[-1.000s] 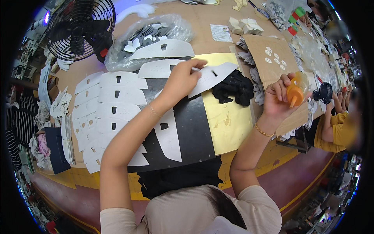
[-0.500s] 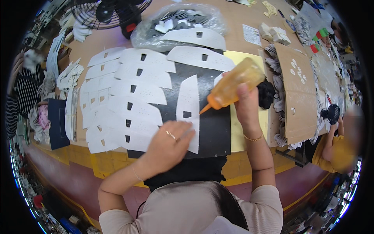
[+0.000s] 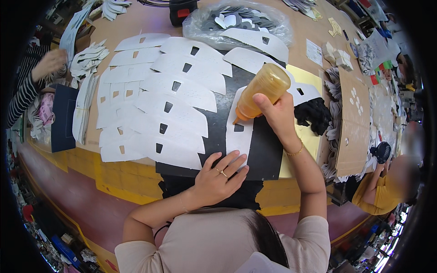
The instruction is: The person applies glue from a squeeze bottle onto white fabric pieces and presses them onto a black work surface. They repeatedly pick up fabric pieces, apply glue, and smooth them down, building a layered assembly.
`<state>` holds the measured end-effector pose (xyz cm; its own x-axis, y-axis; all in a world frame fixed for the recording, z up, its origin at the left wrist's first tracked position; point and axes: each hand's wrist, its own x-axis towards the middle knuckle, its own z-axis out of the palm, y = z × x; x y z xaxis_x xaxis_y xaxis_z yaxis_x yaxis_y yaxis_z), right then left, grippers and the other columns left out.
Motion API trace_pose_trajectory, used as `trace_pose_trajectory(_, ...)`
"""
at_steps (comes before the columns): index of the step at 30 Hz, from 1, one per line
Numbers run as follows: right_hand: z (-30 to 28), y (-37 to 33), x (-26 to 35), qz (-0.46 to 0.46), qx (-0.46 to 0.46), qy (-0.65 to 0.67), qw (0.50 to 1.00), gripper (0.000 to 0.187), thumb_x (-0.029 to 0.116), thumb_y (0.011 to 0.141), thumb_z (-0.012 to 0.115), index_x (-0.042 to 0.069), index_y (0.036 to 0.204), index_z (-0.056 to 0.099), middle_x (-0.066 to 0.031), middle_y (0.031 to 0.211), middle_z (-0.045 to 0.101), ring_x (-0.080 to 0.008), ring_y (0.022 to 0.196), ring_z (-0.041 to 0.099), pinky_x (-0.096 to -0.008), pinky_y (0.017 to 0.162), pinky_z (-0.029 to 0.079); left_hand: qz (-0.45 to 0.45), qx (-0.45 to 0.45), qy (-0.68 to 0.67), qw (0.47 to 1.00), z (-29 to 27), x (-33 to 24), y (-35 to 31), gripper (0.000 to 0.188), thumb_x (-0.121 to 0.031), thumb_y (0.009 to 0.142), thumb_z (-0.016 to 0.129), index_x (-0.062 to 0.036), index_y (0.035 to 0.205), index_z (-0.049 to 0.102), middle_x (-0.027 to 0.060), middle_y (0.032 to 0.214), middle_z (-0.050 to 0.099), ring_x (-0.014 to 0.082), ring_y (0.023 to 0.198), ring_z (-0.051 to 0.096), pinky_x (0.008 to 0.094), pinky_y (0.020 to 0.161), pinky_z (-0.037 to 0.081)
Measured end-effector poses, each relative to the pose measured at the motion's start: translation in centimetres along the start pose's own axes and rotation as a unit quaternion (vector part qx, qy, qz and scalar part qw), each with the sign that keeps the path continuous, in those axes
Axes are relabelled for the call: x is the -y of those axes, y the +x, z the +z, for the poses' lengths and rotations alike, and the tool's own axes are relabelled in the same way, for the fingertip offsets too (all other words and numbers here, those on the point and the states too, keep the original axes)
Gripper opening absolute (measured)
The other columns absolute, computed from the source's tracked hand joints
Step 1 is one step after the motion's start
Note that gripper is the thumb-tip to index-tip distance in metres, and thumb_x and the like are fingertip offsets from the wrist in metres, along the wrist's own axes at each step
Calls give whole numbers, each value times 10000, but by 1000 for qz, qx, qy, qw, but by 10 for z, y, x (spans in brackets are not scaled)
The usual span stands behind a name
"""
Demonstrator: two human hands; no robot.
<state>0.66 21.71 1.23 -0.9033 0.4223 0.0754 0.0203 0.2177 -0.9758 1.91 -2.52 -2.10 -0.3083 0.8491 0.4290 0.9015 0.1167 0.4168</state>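
Note:
A narrow white cut piece (image 3: 243, 139) with a small notch-like hole lies on a black mat (image 3: 267, 154). My left hand (image 3: 219, 179) is open, its spread fingertips resting on the near end of that piece. Wrapped round an amber squeeze bottle (image 3: 266, 86) with an orange nozzle, my right hand (image 3: 278, 113) holds it tilted nozzle-down. The nozzle tip meets or nearly meets the piece just above its hole. Overlapping white pieces (image 3: 182, 98) with similar holes fan out to the left. Two more white pieces (image 3: 248, 59) lie beyond the bottle.
Behind stands a clear plastic bag (image 3: 191, 29) of grey and white parts. A black cloth bundle (image 3: 314, 116) lies on yellow sheets at right, beside a cardboard sheet (image 3: 353, 123). A dark blue box (image 3: 63, 118) stands left. People work at both sides.
The bottle's nozzle has moved from the piece's right edge to above its hole, and the bottle tilts more steeply. My left hand has slid toward the piece's near end. The view has shifted.

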Motion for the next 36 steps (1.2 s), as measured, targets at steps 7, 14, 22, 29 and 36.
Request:
trace_pose_trajectory(7,-1,-14,-3,24,55,-22,998,513,451,908,745,-20,1098,673,-92,919,729,-153,803,699,-297,713,569,-6,-6,8,1000,2,0,-3,249,-202,837,743,-126,1072,712,59,1327,637,231,1265,573,466,1074,328)
trace_pose_trajectory(14,-26,-5,0,100,-79,291,948,719,665,943,564,-18,1167,598,-119,992,679,-170,806,682,-274,618,560,-3,-8,29,1000,5,0,-3,286,-224,815,768,-139,1084,717,61,1361,625,255,1311,536,515,1109,268)
trace_pose_trajectory(22,-26,-15,-5,-19,-66,9,998,550,479,876,778,-31,1058,682,-56,848,701,-98,697,654,-232,573,522,-2,-6,34,999,6,-1,0,226,-242,859,721,-131,1057,730,77,1369,615,263,1314,539,527,1105,303)
trace_pose_trajectory(29,-21,-15,-3,-26,-38,-27,999,505,431,874,792,-35,1046,702,-75,847,727,-93,680,660,-230,593,526,-4,5,28,1000,8,0,-5,305,-243,820,766,-146,1104,715,62,1402,603,262,1340,513,538,1116,250)
trace_pose_trajectory(36,-23,-32,-14,46,-1,58,997,586,550,932,673,1,1134,648,-96,931,712,-148,761,680,-281,664,564,-4,0,28,1000,7,1,-4,293,-234,815,766,-148,1092,719,61,1401,602,259,1332,518,537,1108,252)
